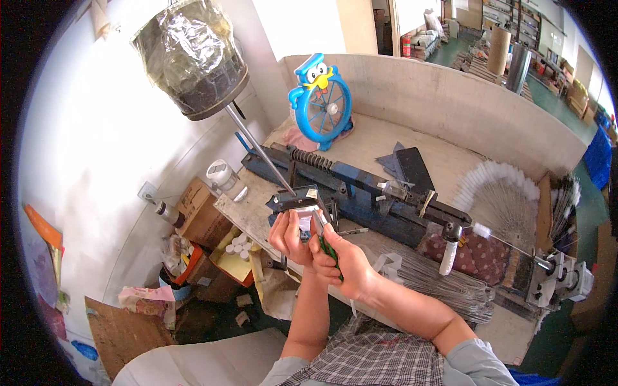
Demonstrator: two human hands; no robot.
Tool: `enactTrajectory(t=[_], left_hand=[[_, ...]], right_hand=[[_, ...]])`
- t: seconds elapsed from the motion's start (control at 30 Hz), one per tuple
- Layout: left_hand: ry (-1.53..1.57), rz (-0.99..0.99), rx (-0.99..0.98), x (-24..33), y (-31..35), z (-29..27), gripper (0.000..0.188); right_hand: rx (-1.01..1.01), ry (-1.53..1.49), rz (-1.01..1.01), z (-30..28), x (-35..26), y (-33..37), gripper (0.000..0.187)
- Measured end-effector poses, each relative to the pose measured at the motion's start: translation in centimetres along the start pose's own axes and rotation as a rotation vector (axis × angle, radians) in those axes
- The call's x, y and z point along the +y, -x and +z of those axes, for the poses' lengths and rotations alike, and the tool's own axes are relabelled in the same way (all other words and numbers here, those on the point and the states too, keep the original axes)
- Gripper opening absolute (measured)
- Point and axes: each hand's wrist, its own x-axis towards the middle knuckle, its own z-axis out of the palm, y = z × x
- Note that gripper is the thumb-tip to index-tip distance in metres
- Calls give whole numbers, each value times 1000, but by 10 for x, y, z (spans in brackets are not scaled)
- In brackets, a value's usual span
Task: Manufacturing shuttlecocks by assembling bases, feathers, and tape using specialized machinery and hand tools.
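Observation:
My right hand is closed around green-handled pliers, their metal jaws pointing up and away. Close beside it, my left hand has its fingers curled at a shiny, silvery piece; what they pinch is hidden. Both hands are at the near side of a small dark metal block at the foot of a slanting metal rod. This block adjoins a long blue-black bench machine with a coil spring and a white-gripped lever.
Thin metal wires lie bundled on the bench, right of my hands. White-tipped wire brushes fan out behind. A chuck stands at the right end. Also around are a blue toy-shaped fan, a jar and a covered drum.

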Motion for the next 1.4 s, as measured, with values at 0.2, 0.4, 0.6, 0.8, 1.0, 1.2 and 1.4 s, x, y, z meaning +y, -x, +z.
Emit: enactTrajectory(t=[0.2,0.4,0.6,0.8,1.0,1.2,1.4], left_hand=[[-18,38,28,-3,-2,2,39],[-64,8,22,7,-8,-1,41],[-66,-24,-8,5,-3,-2,35],[-115,108,1,9,-10,-4,29],[-253,151,-36,6,6,0,26],[-252,123,-117,12,0,-8,16],[-156,-40,-92,30,-11,-11,17]], right_hand=[[-32,-125,-79,12,10,-4,42],[-28,-306,-42,19,9,-4,39],[-65,-304,-72,18,11,-3,41],[-102,-265,-82,7,6,17,46],[-10,-213,-189,1,-2,29,46],[5,-139,-212,-3,-1,31,45],[54,-116,-267,-10,-3,38,44]])
